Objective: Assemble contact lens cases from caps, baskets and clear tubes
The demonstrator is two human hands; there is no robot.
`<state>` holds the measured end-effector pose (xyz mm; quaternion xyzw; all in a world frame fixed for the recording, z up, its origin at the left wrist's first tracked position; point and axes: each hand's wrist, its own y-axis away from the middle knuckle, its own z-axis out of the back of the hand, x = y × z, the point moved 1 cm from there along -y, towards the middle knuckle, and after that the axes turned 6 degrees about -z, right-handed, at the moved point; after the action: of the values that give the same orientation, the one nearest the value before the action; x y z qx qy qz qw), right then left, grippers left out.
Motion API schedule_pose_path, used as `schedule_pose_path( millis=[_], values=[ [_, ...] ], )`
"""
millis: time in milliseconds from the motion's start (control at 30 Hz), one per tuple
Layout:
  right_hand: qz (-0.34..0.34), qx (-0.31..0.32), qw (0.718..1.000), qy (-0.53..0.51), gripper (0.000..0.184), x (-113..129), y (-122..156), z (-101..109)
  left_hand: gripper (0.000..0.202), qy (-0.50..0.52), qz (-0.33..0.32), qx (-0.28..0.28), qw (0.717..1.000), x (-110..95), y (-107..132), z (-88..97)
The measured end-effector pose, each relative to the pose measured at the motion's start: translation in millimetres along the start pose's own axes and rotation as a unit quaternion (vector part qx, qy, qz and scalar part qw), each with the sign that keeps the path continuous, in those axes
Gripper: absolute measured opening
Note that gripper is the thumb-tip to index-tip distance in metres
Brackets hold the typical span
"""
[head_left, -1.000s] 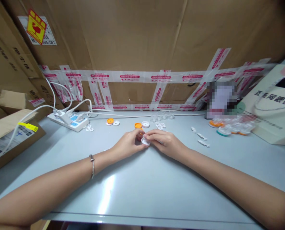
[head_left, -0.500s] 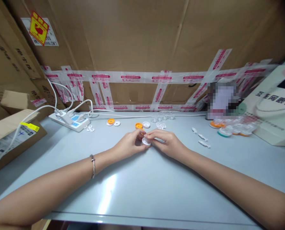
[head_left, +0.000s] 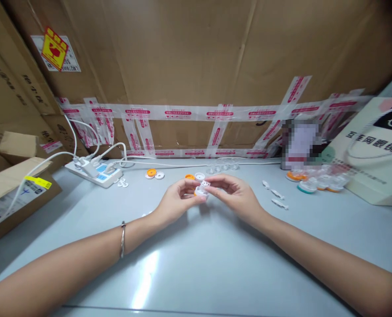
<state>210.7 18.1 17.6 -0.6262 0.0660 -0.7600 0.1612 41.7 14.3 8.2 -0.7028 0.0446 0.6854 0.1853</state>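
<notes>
My left hand (head_left: 177,199) is closed around the edge of a small round white plastic piece (head_left: 200,192), with a bit of orange showing at its left side. Between the thumb and fingers of my right hand (head_left: 237,194) is a small white plastic part with holes (head_left: 205,184), held just above the round piece. Whether the two parts touch I cannot tell. Right behind the hands lie an orange ring-shaped cap (head_left: 189,177) and a white round cap (head_left: 199,176). My fingers partly cover what is near them.
Several clear round pieces (head_left: 222,165) stand at the back. Small white levers (head_left: 277,194) lie to the right, near stacked clear-and-coloured cases (head_left: 307,186) and a paper bag (head_left: 370,154). Leftward are orange and white discs (head_left: 152,173), a power strip (head_left: 108,178) and a cardboard box (head_left: 34,193).
My right hand now holds the small holed white part above the round piece, its fingers further up and more spread. The view has tilted slightly upward.
</notes>
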Motion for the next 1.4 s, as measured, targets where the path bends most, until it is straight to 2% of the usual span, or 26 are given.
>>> schedule_pose_path(
  millis=[33, 100, 167, 200, 267, 367, 467, 600, 700, 800, 900, 967, 1000, 1133, 1400],
  values=[
    [0.004, -0.021, 1.000, 0.005, 0.022, 0.5, -5.1, 6.9, 0.033, 0.007, 0.007, -0.009, 1.000, -2.0, 0.6, -0.1],
    [0.016, -0.117, 0.992, 0.036, 0.022, -4.5, -20.1, 28.9, 0.034, 0.021, 0.016, -0.027, 0.999, -4.9, 1.7, 0.7],
    [0.015, -0.190, 0.975, 0.116, 0.025, -18.8, -38.5, 56.0, 0.035, 0.032, 0.022, -0.043, 0.998, -6.2, 2.3, 2.4],
    [-0.003, -0.197, 0.963, 0.182, 0.027, -29.0, -47.7, 68.7, 0.036, 0.036, 0.026, -0.048, 0.998, -6.4, 2.5, 3.3],
    [-0.027, -0.188, 0.957, 0.221, 0.035, -51.4, -62.7, 88.5, 0.038, 0.040, 0.030, -0.055, 0.997, -7.1, 3.0, 4.3],
    [-0.045, -0.164, 0.953, 0.252, 0.040, -78.7, -73.5, 98.4, 0.039, 0.039, 0.034, -0.059, 0.997, -9.5, 4.6, 3.5],
    [-0.050, -0.155, 0.949, 0.269, 0.035, -90.7, -74.6, 92.8, 0.038, 0.053, 0.028, -0.057, 0.997, -13.0, 6.6, 1.2],
    [-0.050, -0.174, 0.946, 0.270, 0.026, -85.9, -72.6, 88.5, 0.037, 0.070, 0.024, -0.067, 0.995, -16.5, 8.5, -0.8],
    [-0.035, -0.204, 0.944, 0.256, 0.023, -66.2, -69.2, 88.4, 0.035, 0.067, 0.020, -0.073, 0.995, -17.9, 10.2, -2.0],
    [0.005, -0.221, 0.954, 0.201, 0.027, -32.2, -58.3, 76.1, 0.034, 0.069, 0.014, -0.073, 0.995, -17.7, 12.6, -4.3],
    [0.043, -0.132, 0.990, -0.016, 0.030, 3.3, -38.1, 47.7, 0.034, 0.078, 0.007, -0.077, 0.994, -16.7, 14.6, -7.2],
    [0.020, -0.059, 0.995, -0.079, 0.029, 20.0, -23.0, 27.4, 0.034, 0.083, 0.004, -0.079, 0.993, -16.5, 15.2, -8.6],
    [0.012, -0.042, 0.994, -0.097, 0.029, 25.6, -16.3, 19.2, 0.033, 0.084, 0.002, -0.080, 0.993, -16.7, 15.4, -9.0],
    [-0.017, -0.009, 0.993, -0.114, 0.027, 33.2, -0.1, 2.4, 0.030, 0.079, -0.009, -0.080, 0.994, -18.3, 15.5, -9.3],
    [-0.029, 0.022, 0.996, -0.087, 0.025, 33.6, 5.5, -2.1, 0.030, 0.084, -0.026, -0.073, 0.993, -19.5, 17.7, -10.7]
  ],
)
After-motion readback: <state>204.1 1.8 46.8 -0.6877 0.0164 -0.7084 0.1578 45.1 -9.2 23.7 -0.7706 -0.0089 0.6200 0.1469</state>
